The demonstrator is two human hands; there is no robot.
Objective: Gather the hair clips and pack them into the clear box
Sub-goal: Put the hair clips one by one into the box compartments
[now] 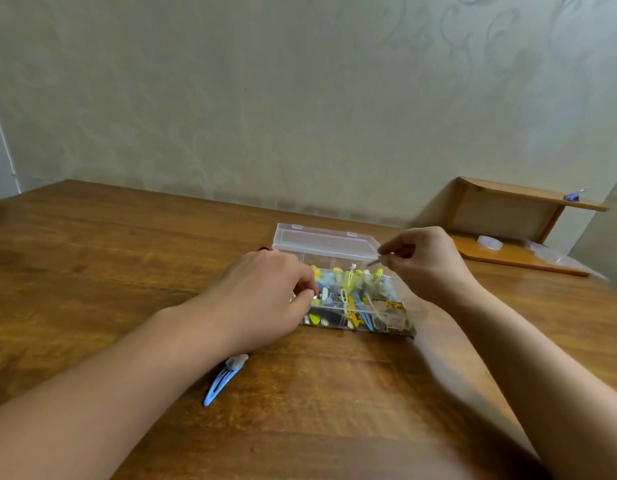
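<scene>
L hand (265,292) fingers gripping clear box (329,245) edge, R hand (426,261) pinching thin clip (373,262)

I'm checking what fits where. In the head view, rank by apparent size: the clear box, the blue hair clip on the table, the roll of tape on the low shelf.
1. clear box
2. blue hair clip
3. roll of tape, though it lies farther away, so its place is unsure.

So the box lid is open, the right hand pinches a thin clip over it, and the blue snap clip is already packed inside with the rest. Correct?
Not quite. The head view shows the blue snap clip lying on the wooden table, beside the left forearm, outside the clear box. The rest holds: the lid is open and the right hand pinches a thin clip over the box.
</scene>
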